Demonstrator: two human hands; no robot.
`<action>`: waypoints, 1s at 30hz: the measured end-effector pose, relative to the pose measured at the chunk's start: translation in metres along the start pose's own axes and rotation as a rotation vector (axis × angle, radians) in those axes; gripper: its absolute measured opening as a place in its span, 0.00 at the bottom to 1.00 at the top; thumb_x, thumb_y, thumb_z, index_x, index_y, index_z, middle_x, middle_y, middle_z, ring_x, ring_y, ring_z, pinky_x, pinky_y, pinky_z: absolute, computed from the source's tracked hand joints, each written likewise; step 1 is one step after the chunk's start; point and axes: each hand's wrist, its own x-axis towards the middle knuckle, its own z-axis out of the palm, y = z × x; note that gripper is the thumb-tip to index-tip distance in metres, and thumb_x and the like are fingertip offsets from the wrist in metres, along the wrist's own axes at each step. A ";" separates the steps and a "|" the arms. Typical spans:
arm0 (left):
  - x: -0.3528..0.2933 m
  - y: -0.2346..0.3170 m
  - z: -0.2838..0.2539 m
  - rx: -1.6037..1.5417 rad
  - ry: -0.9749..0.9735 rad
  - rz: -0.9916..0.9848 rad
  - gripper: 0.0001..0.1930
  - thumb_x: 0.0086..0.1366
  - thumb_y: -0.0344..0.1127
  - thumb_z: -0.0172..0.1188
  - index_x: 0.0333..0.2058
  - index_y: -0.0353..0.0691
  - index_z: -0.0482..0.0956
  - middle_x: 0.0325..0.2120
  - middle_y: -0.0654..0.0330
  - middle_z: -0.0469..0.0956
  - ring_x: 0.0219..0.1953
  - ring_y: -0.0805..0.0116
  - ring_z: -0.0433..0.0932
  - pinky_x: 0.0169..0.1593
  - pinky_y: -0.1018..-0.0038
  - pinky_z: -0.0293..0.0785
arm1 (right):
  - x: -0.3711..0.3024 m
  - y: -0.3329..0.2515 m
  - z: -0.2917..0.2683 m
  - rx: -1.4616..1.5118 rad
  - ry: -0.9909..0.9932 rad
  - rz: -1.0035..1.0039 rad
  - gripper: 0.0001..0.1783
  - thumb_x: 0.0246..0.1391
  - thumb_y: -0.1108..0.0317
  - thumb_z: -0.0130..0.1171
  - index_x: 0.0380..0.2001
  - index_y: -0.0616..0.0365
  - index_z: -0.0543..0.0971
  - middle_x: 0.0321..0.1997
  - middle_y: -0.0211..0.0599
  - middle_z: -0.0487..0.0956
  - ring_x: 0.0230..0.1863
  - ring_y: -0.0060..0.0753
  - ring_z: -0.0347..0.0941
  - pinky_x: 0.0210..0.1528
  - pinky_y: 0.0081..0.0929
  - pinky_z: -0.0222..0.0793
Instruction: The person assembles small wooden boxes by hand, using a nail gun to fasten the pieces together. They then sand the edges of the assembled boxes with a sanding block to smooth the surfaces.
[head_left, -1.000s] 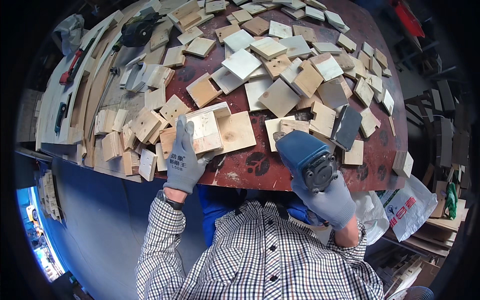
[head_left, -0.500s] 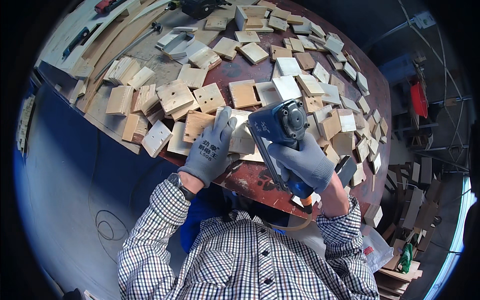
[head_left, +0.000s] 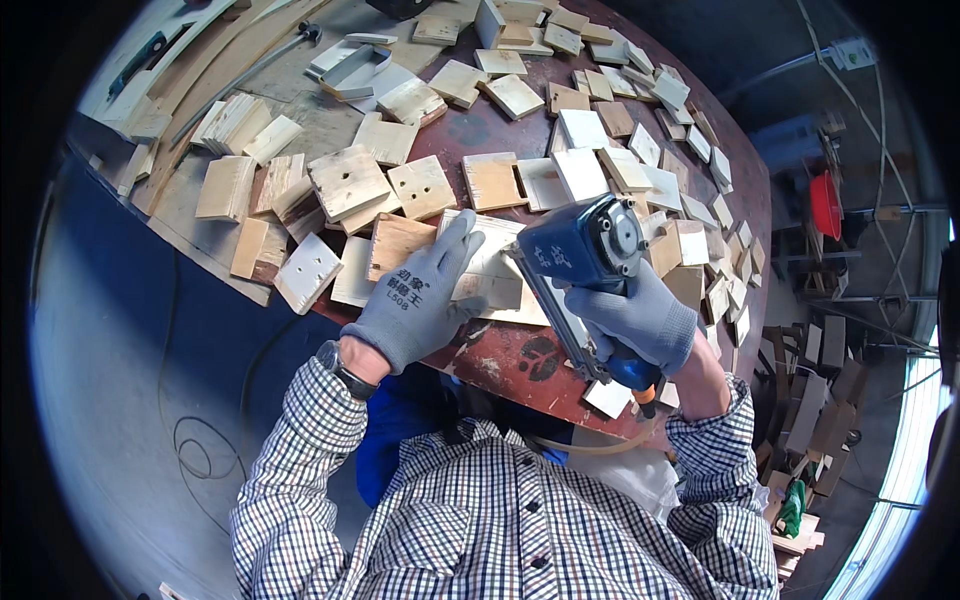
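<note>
Grey-gloved, my left hand (head_left: pixel 420 290) presses against a pale wooden block (head_left: pixel 498 250) near the table's front edge. Its fingers lie along the block's left side, with the thumb at the near side. In my gloved right hand (head_left: pixel 645 322) is a blue-and-black air nail gun (head_left: pixel 575 245), gripped by its handle. The gun tilts with its nose beside the right part of the block; whether the nose touches wood I cannot tell. A flat light board (head_left: pixel 522 312) shows under the block. Beside my left fingers sits a brownish wooden piece (head_left: pixel 398 243).
Several small wooden blocks (head_left: pixel 345 180) crowd the dark red table (head_left: pixel 485 362), mostly far and right. A hammer (head_left: pixel 308 33) and long boards (head_left: pixel 215 75) lie at the far left. An air hose (head_left: pixel 600 449) runs from the gun past my front. Scrap wood (head_left: pixel 825 400) is piled at right.
The nail gun has shifted slightly right and down, away from the block. My left hand stays on the block. The whole view has shifted a little.
</note>
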 end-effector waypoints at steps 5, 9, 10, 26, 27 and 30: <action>0.001 -0.004 0.001 -0.125 0.040 -0.064 0.49 0.66 0.54 0.69 0.75 0.37 0.53 0.74 0.42 0.60 0.73 0.47 0.65 0.73 0.61 0.66 | 0.004 -0.010 -0.006 -0.090 -0.010 0.045 0.20 0.56 0.62 0.65 0.49 0.60 0.83 0.39 0.36 0.85 0.40 0.25 0.80 0.48 0.28 0.77; 0.002 -0.007 0.006 -0.123 0.079 -0.053 0.52 0.65 0.55 0.71 0.75 0.34 0.52 0.72 0.41 0.63 0.73 0.47 0.66 0.73 0.61 0.66 | 0.008 -0.003 -0.006 -0.126 -0.013 -0.008 0.19 0.56 0.62 0.66 0.49 0.59 0.83 0.40 0.37 0.86 0.41 0.28 0.81 0.50 0.30 0.77; 0.002 -0.006 0.004 -0.118 0.076 -0.047 0.52 0.64 0.55 0.71 0.75 0.33 0.52 0.72 0.41 0.63 0.72 0.47 0.67 0.73 0.61 0.66 | 0.008 0.000 -0.005 -0.127 -0.002 -0.053 0.19 0.56 0.62 0.66 0.49 0.59 0.83 0.40 0.37 0.86 0.41 0.29 0.81 0.51 0.30 0.77; 0.004 -0.008 0.005 -0.119 0.075 0.018 0.53 0.62 0.52 0.74 0.74 0.34 0.51 0.69 0.39 0.65 0.69 0.43 0.70 0.68 0.58 0.73 | 0.013 -0.006 -0.009 -0.217 -0.008 -0.070 0.23 0.58 0.57 0.63 0.54 0.55 0.82 0.40 0.39 0.87 0.39 0.32 0.83 0.52 0.32 0.79; 0.004 -0.006 0.003 -0.141 0.057 -0.005 0.54 0.62 0.52 0.74 0.74 0.34 0.51 0.70 0.40 0.65 0.70 0.43 0.70 0.68 0.58 0.73 | 0.011 -0.007 -0.011 -0.186 -0.032 -0.030 0.24 0.57 0.55 0.64 0.53 0.56 0.82 0.40 0.40 0.87 0.40 0.32 0.83 0.52 0.31 0.79; 0.003 -0.006 0.007 -0.132 0.120 0.016 0.50 0.57 0.40 0.78 0.73 0.36 0.58 0.70 0.43 0.66 0.69 0.46 0.72 0.69 0.61 0.71 | 0.010 -0.001 -0.007 -0.236 0.018 -0.042 0.24 0.56 0.54 0.64 0.52 0.56 0.83 0.39 0.40 0.87 0.39 0.32 0.83 0.51 0.32 0.79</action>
